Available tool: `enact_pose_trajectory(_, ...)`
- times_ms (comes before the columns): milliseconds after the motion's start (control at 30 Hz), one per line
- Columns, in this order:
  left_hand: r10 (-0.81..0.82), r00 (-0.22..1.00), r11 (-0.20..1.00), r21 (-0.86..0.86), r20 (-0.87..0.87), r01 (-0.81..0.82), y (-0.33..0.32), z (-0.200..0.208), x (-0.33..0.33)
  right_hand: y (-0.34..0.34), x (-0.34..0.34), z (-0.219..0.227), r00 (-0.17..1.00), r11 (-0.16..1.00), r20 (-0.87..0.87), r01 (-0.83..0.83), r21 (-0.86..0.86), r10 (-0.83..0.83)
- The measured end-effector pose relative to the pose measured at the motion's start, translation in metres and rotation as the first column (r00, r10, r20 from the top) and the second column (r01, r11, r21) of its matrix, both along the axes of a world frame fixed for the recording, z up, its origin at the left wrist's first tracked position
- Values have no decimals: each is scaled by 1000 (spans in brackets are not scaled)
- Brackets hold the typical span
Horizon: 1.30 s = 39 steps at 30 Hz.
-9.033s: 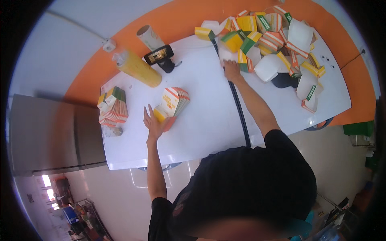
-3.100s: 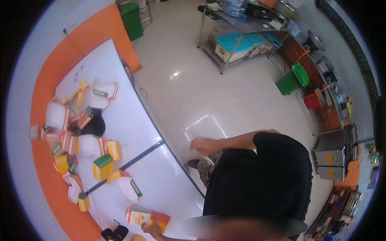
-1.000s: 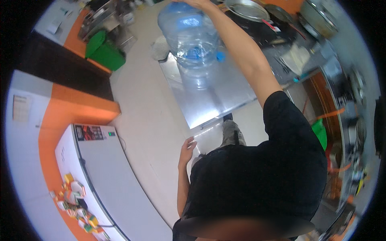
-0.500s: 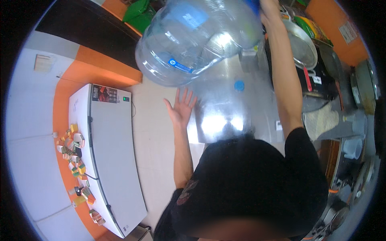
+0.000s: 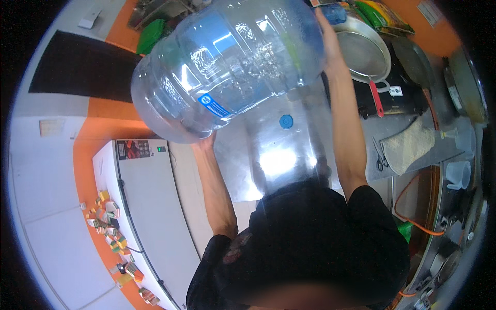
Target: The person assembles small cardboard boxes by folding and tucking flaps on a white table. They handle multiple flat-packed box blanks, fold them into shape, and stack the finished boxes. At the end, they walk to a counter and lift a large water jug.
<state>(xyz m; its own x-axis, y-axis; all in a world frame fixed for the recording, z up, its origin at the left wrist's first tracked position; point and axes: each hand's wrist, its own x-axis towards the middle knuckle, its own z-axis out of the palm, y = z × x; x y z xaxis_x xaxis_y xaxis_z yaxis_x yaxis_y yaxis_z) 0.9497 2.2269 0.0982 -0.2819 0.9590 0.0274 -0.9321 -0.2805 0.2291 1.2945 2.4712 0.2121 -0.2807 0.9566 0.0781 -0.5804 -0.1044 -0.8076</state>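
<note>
A big clear water jug (image 5: pixel 243 62) with a blue label hangs tilted on its side in front of me, above a steel counter. My right hand (image 5: pixel 329 44) grips it at its right end, near the neck; the fingertips are partly hidden. Beneath the jug's base at the left, my left hand (image 5: pixel 205 142) supports it, with most of its fingers out of sight behind the plastic. On the steel counter (image 5: pixel 237 170) below the jug lies a round blue cap (image 5: pixel 286 121).
To the right, a strainer (image 5: pixel 361 54) with a red handle rests over a black stove (image 5: pixel 408 101). Scissors (image 5: pixel 380 157) and a cloth (image 5: pixel 411 144) lie nearer. A white chest freezer (image 5: pixel 150 196) with several small boxes stands at the left.
The jug has swung left and down to a more level tilt. My left hand, open and apart from it before, now holds its base from below.
</note>
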Motion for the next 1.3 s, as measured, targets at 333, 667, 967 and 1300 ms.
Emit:
enact_pose_trajectory(333,-223,941,965,82,-253,250,22,47,-19,-5,15,-35,992,980,-112,43,-192,-66)
enact_pose_trajectory(667,-4,597,970,-149,-802,-193,66,150,14,-15,30,-51,895,950,-408,49,-309,-179)
enact_pose_trajectory(967,-160,535,983,-183,-830,10,101,205,41,-7,35,-77,828,932,-503,59,-358,-246)
enact_pose_trajectory(1300,-110,217,986,-134,-970,-103,129,266,65,-11,30,-79,728,928,-633,15,-372,-265)
